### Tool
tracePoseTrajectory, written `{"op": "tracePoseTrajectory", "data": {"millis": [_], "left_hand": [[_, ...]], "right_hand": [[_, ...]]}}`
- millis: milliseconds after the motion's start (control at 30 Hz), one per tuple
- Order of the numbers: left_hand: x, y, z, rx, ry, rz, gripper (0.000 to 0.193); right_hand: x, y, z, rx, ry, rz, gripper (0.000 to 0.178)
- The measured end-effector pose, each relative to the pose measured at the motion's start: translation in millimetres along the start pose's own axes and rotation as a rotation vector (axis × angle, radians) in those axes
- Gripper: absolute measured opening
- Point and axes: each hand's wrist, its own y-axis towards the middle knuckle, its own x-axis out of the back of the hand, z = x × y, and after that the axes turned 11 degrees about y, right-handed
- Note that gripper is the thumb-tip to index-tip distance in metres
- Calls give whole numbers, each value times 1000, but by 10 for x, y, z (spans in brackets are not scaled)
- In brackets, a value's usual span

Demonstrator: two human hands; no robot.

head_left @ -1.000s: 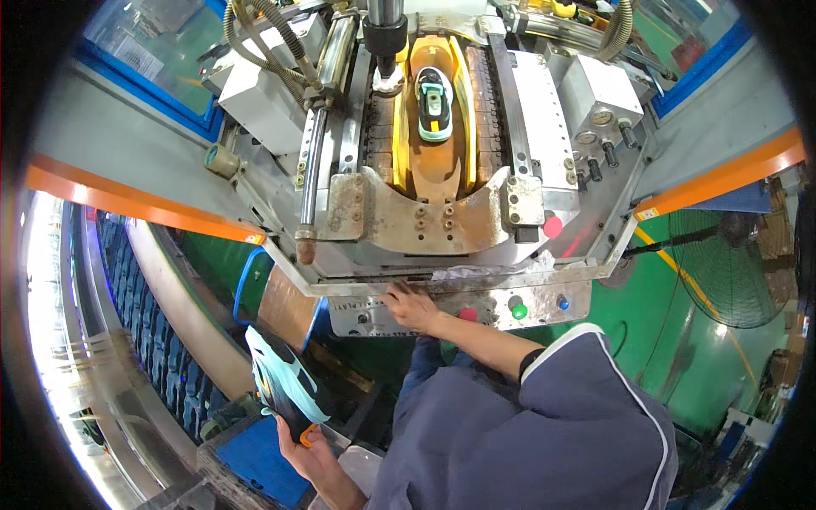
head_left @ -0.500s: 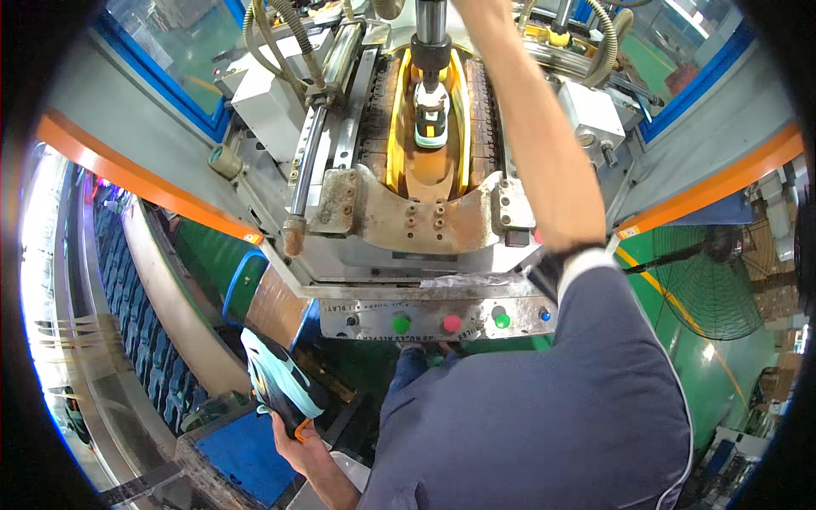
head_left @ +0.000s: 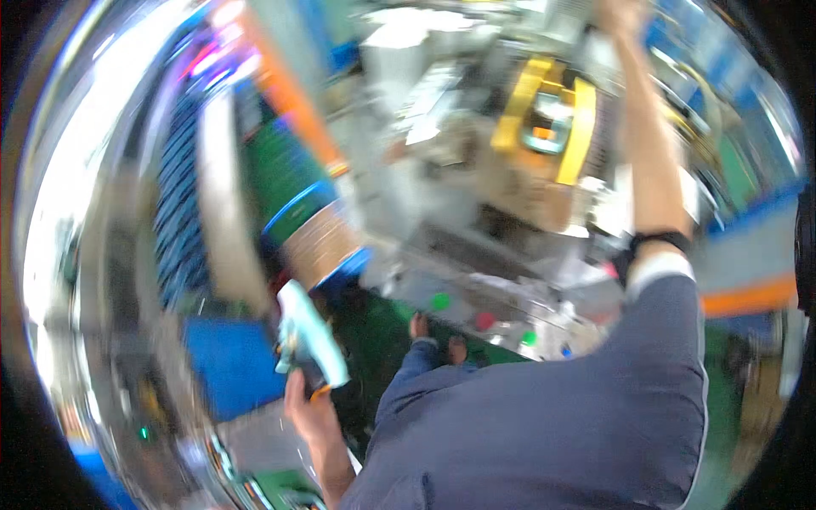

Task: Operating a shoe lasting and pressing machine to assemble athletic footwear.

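Down low, left hand (head_left: 308,408) clamped on a pale blue shoe (head_left: 310,344). Right hand (head_left: 619,15) up top at the machine (head_left: 544,136), fingers too blurred to tell. Probably mid-loading; next needs a steady reach in.

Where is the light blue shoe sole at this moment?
In the head view, the light blue shoe sole is at lower left, held in the left hand, beside a blue bin and below the machine's button panel.

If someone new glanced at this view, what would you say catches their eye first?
Probably the yellow frame in the blurred machine at upper centre, with the person's right arm stretched up beside it; the right hand sits at the top edge. At lower left, the left hand grips a pale blue shoe. Green and red buttons dot the panel below the machine.
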Motion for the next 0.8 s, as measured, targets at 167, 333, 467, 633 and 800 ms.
{"op": "tracePoseTrajectory", "data": {"millis": [167, 333, 467, 633, 800], "left_hand": [[773, -408, -113, -7, -63, -344, 22], [1833, -654, 352, 48, -131, -551, 26], [2802, -788, 943, 138, -214, -809, 28], [4299, -603, 1315, 103, -56, -1165, 19], [6075, -470, 2106, -385, 33, -1491, 20]], "right_hand": [[-1219, -1555, 1631, -318, 77, 122, 52], [394, -836, 781, -260, -143, 292, 46], [1501, -757, 229, -134, -373, 264, 42], [-1847, -2126, 1181, -183, -375, 471, 32], [-5392, -3426, 2480, -310, 38, 976, 17]]}}
